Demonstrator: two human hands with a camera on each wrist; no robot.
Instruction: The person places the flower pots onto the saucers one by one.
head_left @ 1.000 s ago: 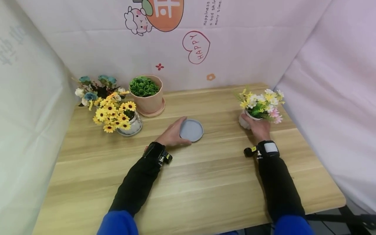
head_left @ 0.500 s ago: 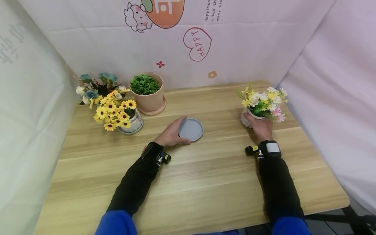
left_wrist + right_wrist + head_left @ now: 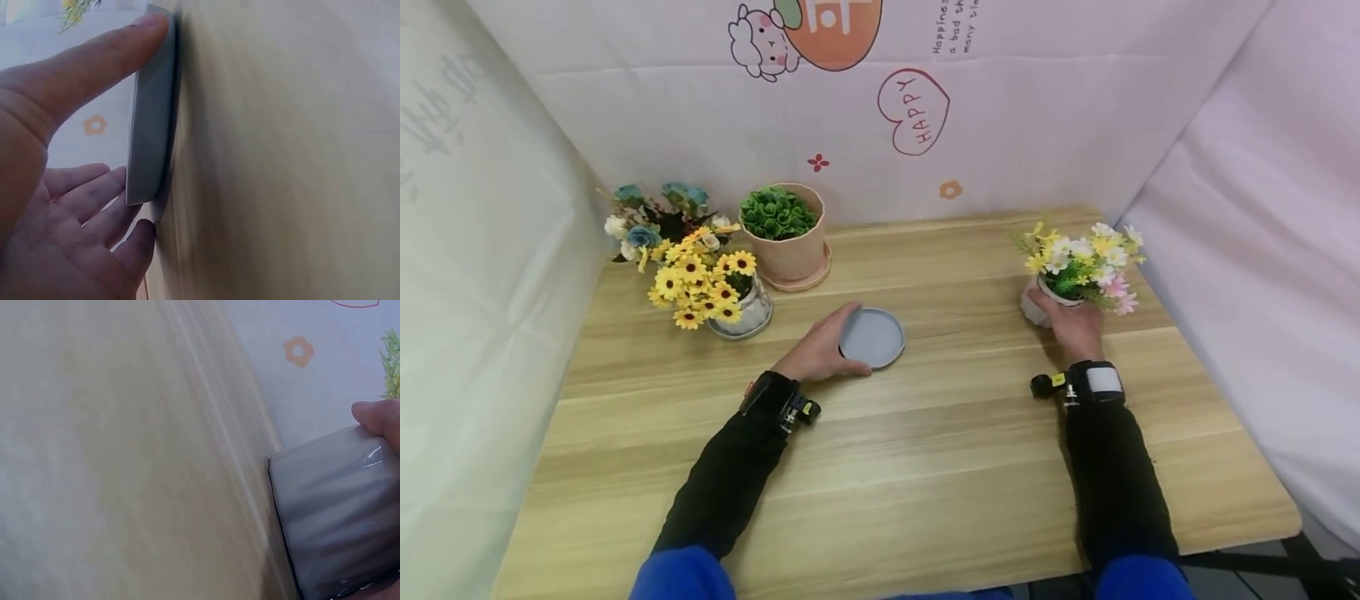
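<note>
My left hand [image 3: 818, 346] holds a round grey saucer [image 3: 872, 338] by its left side, thumb on the near edge and fingers at the far edge. In the left wrist view, the thumb presses the rim of the saucer [image 3: 150, 119], which lies flat on or just over the wood; I cannot tell which. At the right, my right hand [image 3: 1077, 329] grips a small whitish flower pot [image 3: 1034, 307] with yellow, white and pink flowers [image 3: 1086, 258]. The right wrist view shows the ridged side of the flower pot [image 3: 337, 506] standing upright on the table, thumb near its top.
On the wooden table [image 3: 925, 467], a pink pot [image 3: 790, 254] of green leaves stands at the back left. Beside it are a pot of yellow flowers [image 3: 700, 283] and a blue-and-white bunch [image 3: 643, 221]. White cloth [image 3: 1030, 125] hangs behind and along both sides.
My left hand has slid the saucer a little to the left, away from the flower pot. The right hand stays on the pot, which has not visibly moved; the head view has shifted slightly.
</note>
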